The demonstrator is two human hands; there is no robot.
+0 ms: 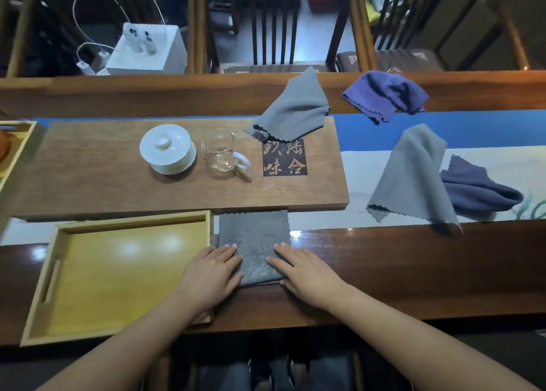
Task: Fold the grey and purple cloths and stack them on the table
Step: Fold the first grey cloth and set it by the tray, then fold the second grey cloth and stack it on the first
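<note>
Fingers (227,250) flat atop folded grey cloth (254,234)

Left hand (211,275): my palm down, fingers flat on folded grey cloth (254,234), left edge
Right hand (307,272): flat, its right edge

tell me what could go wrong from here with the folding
1. The grey cloth on the wooden board lies close to the glass pitcher; reaching for it could knock the glass.
2. The folded grey cloth under the left hand and right hand may spring open once released.
</note>
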